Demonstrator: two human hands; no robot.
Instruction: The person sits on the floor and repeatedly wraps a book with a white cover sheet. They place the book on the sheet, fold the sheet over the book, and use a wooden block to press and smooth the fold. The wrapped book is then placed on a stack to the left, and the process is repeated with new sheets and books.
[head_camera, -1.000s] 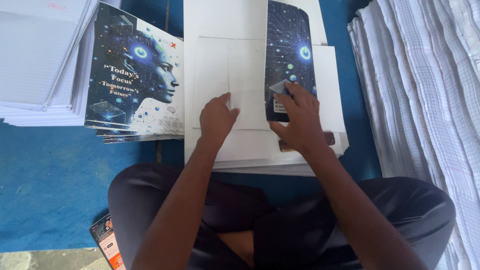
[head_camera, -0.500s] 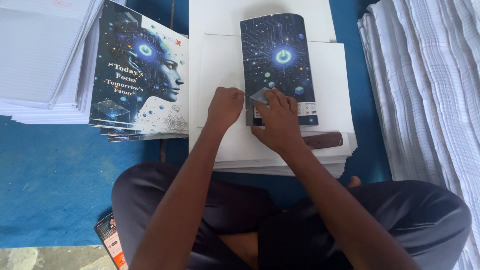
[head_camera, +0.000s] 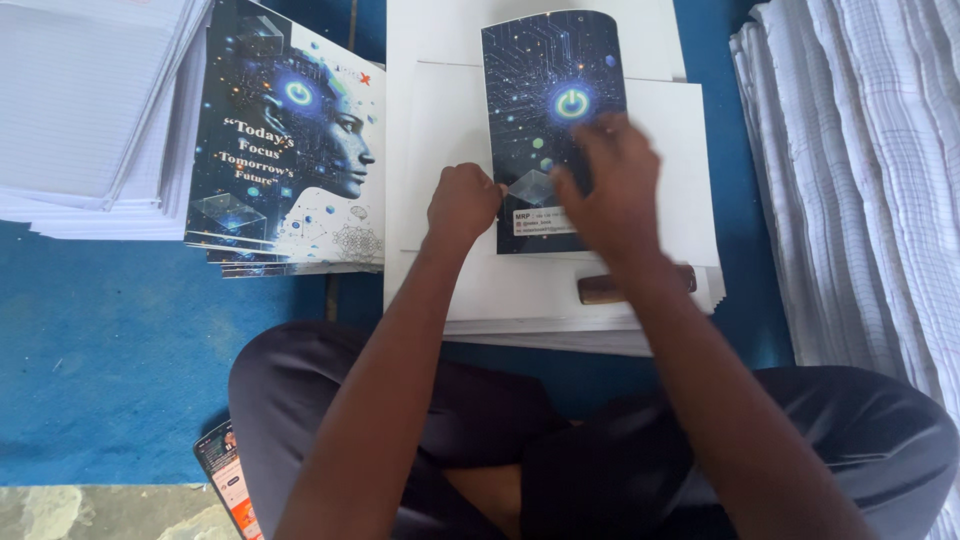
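Hands meet at the centre of the frame on a dark printed cover (head_camera: 550, 110) that lies on a stack of white sheets (head_camera: 440, 150). Left hand (head_camera: 462, 200) is clenched in a fist at the cover's left edge. Right hand (head_camera: 612, 185) rests blurred on the cover; its grip cannot be told. More covers (head_camera: 290, 150) sit stacked at upper left.

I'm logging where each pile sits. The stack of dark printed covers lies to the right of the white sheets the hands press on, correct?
Not quite: the head view shows the stack of dark printed covers lying left of the white sheets, not right. Both hands do press there.
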